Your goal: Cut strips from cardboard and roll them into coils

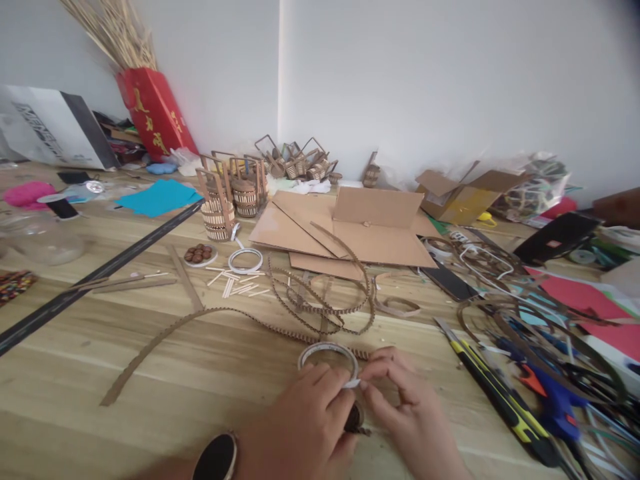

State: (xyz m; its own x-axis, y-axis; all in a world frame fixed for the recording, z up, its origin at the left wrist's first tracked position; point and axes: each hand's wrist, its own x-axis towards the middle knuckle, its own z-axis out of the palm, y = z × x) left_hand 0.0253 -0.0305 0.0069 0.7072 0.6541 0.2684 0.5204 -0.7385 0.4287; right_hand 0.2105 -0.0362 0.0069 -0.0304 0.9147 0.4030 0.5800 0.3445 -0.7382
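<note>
My left hand [315, 413] is closed on a roll of white tape [305, 353], its ring standing out beyond the fingers. My right hand [407, 407] pinches the white loose end [353, 383] of that tape at the ring's near right side. A dark coil [353, 419] of corrugated strip shows just below, between the two hands; the left fingers partly cover it. Beyond the hands a long brown corrugated cardboard strip [220, 311] curves over the table, with more loops [345, 310] behind it.
Another tape roll [245, 260], small white sticks [235, 283] and a dish of brown beads [199, 255] lie farther back. Small woven baskets [218, 217] and cardboard sheets [375, 240] stand behind. On the right are a yellow-black utility knife [500, 393] and a blue glue gun [555, 407].
</note>
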